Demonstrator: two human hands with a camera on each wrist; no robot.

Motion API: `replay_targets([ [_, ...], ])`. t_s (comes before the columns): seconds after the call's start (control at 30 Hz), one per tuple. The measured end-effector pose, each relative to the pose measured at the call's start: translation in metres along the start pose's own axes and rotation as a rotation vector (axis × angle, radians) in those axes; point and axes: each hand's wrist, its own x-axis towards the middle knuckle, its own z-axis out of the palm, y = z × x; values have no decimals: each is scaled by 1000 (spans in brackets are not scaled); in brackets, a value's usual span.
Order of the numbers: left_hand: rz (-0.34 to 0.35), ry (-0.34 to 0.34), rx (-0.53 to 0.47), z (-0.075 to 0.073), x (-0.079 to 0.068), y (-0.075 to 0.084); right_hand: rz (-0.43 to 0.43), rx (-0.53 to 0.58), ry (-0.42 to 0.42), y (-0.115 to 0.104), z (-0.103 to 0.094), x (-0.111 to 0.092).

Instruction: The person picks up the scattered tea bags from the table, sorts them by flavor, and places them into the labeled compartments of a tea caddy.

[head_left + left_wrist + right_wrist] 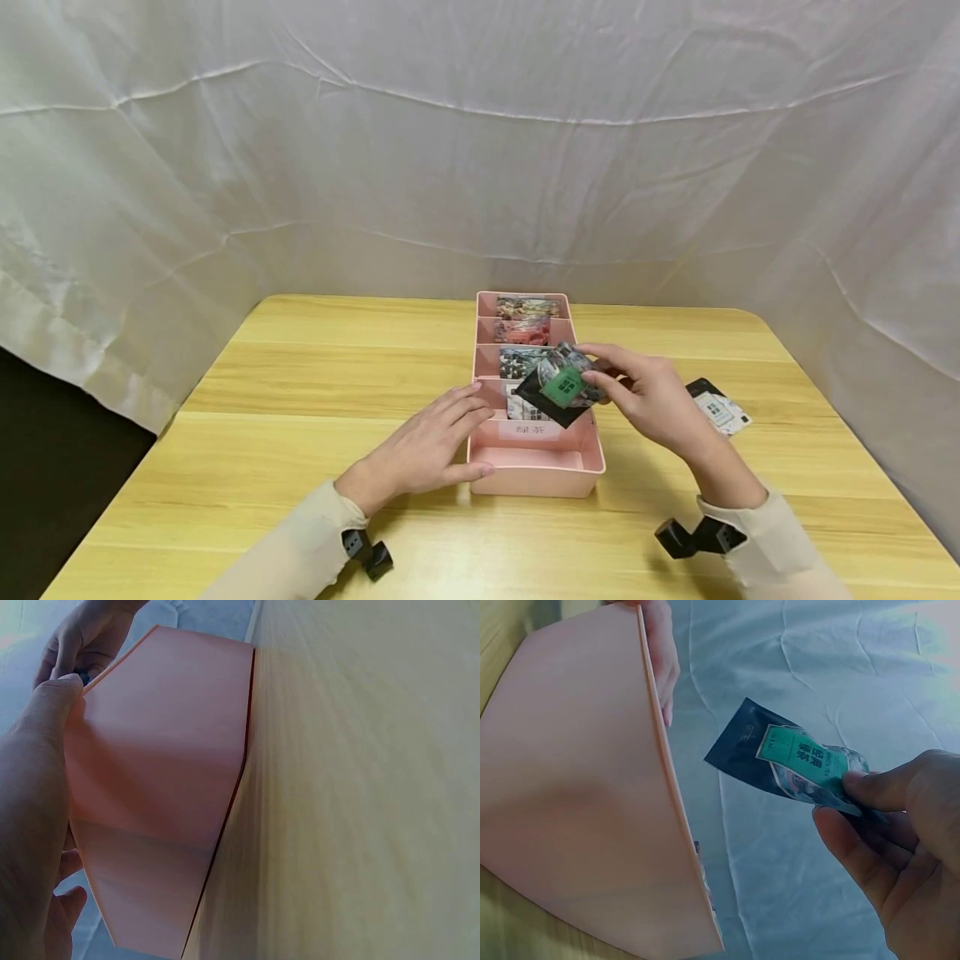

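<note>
My right hand (648, 396) pinches a tea bag sachet (780, 757), dark with a green label, between thumb and fingers. In the head view the sachet is tilted over the right side of a pink divided box (536, 481). My left hand (427, 442) rests at the box's left rim, fingers fairly straight and spread, thumb near the front compartment. In the left wrist view the thumb lies along the rim of the box. Several sachets stand in the rear compartments, among them a red one (522, 331) and a whitish one (517, 406) partly behind the held sachet.
A black and white sachet (718, 407) lies on the wooden table (337, 375) right of the box, behind my right hand. A paper label (528, 430) with writing is on the divider behind the front compartment. White cloth (480, 167) hangs around the table's back and sides.
</note>
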Motion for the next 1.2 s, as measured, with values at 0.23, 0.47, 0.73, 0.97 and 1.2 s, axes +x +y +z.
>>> replay_targets([
  [0.23, -1, 0, 5, 1, 0, 0, -121, -61, -52, -4, 4, -1],
  [0.47, -6, -4, 4, 1, 1, -1, -183, -85, -113, -7, 11, -2],
  [0.73, -16, -15, -5, 1, 1, -1, -171, -128, -209, -11, 21, -3],
  [0.97, -15, -17, -3, 0, 1, -1, -202, -147, -275, -9, 33, -5],
  [1.2, -15, -13, -7, 0, 1, 0, -229, -167, -370, -10, 45, -7],
])
